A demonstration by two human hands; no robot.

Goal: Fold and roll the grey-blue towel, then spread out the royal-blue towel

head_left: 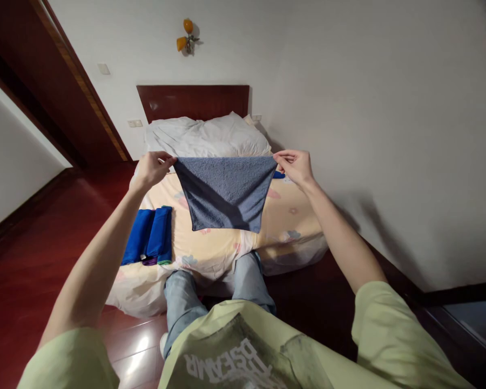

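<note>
A grey-blue towel [227, 192] hangs spread out in the air above the bed, its top edge stretched straight between my two hands. My left hand [152, 170] pinches the top left corner between thumb and fingers. The top right corner is pinched in my right hand [295, 166]. Both lower corners of the towel hang free. Folded blue cloths [148, 235], with some green and purple edges, lie on the left side of the bed, below my left hand.
The bed [299, 216] has a patterned yellowish sheet, white bedding [210, 135] and a dark wooden headboard [194, 101]. A small blue item [279, 175] shows beside the towel's right edge. A wall stands to the right; a door [52, 70] is at the left.
</note>
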